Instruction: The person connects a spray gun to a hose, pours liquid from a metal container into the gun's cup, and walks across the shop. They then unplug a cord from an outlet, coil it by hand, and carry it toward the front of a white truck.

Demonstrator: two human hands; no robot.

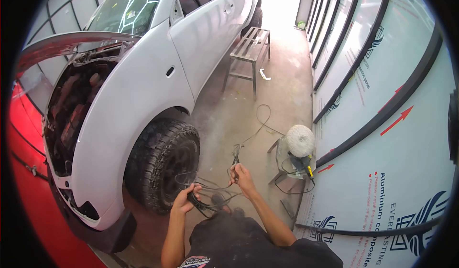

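My left hand [186,199] is closed around gathered loops of a thin black cord [206,206] in front of my body. A little higher and to the right, my right hand [243,178] pinches another bunch of the same cord. From there a length trails over the floor, curls into a loop and runs toward a polisher [301,164]. The polisher has a round white wool pad [300,141], a dark body and a yellow part. It rests pad up on a small stool [282,160] to my right.
A white car [138,77] stands on the left, its hood raised, with a knobby front tyre [167,165] close to my left hand. A slatted metal bench [250,43] stands farther along the car. Panels with printed film [377,124] form the right wall.
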